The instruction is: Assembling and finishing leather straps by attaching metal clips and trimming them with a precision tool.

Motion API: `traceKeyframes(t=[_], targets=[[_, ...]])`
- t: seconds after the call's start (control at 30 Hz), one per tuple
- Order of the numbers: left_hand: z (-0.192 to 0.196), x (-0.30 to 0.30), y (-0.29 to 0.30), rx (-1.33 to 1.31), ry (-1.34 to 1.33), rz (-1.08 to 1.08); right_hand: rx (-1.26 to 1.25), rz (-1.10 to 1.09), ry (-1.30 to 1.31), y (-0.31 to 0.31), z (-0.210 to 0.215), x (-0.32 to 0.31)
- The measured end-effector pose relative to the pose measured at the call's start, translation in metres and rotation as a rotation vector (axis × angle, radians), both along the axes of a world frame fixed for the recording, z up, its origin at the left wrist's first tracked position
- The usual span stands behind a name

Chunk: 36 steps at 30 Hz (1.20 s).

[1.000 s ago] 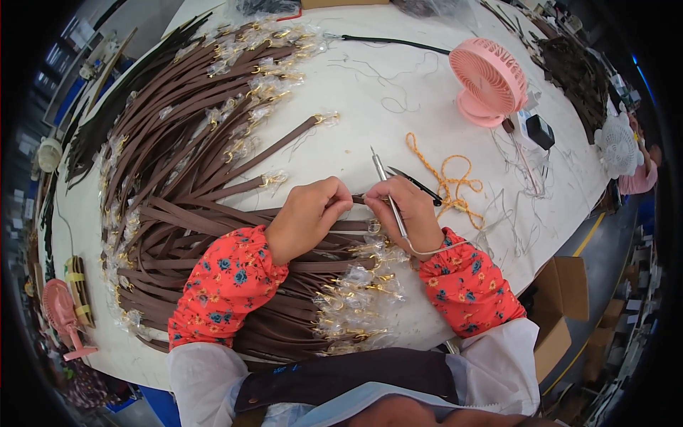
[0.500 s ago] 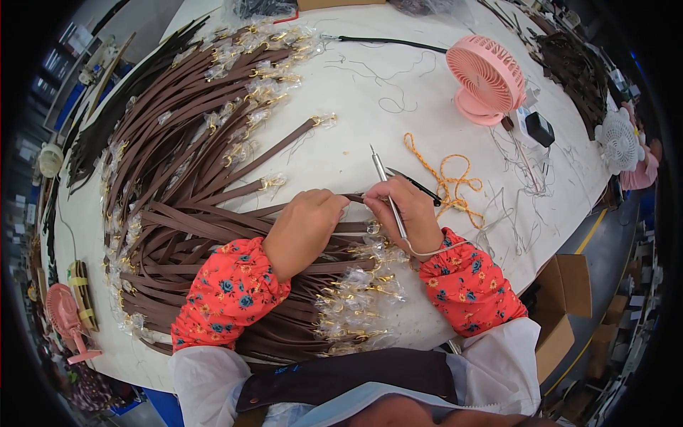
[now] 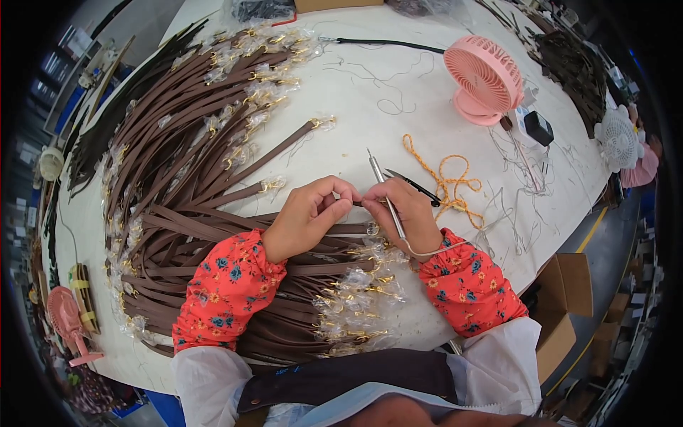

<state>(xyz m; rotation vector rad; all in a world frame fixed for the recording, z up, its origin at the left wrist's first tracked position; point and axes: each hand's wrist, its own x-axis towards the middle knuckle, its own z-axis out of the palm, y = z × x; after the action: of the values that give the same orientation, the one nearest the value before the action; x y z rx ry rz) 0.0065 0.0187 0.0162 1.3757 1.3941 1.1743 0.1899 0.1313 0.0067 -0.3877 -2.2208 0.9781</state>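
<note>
My left hand (image 3: 313,213) is closed in a pinch, its fingertips meeting those of my right hand over the table. A small dark bit of a brown strap shows between the fingertips; the rest of it is mostly hidden by my left hand. My right hand (image 3: 413,217) also holds a slim silver pen-shaped tool (image 3: 385,192) with a cord at its lower end, its pointed tip up and away from the strap. Below and left of my hands lie many brown straps (image 3: 192,249) with gold clasps in clear plastic wrap. Black-handled tweezers or snips (image 3: 416,186) lie beside my right hand.
A pink fan (image 3: 484,78) stands at the far right, near a black adapter (image 3: 538,128). An orange cord (image 3: 455,186) and loose threads lie right of my hand. An open cardboard box (image 3: 558,299) sits off the table's right edge. Another pink fan (image 3: 67,317) is at the left.
My left hand has turned and its fingers have curled in against my right fingertips, hiding the strap stretch seen before. My right hand has stayed nearly in place with the silver tool.
</note>
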Motion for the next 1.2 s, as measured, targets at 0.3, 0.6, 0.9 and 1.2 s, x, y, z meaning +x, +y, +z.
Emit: traceKeyframes(t=[0.3, 0.6, 0.9, 1.2], targets=[[-0.011, 0.008, 0.004, -0.007, -0.105, 0.085, 0.071, 0.015, 0.039, -0.001, -0.003, -0.001], [-0.001, 0.012, 0.001, -0.016, 0.114, 0.097, 0.045, 0.034, -0.007, -0.002, 0.005, 0.0], [0.001, -0.002, -0.002, -0.145, 0.124, 0.154, 0.002, -0.116, -0.001, 0.005, 0.0, 0.0], [0.0, -0.004, 0.001, 0.225, 0.641, 0.179, -0.013, -0.01, -0.004, 0.007, 0.002, 0.002]])
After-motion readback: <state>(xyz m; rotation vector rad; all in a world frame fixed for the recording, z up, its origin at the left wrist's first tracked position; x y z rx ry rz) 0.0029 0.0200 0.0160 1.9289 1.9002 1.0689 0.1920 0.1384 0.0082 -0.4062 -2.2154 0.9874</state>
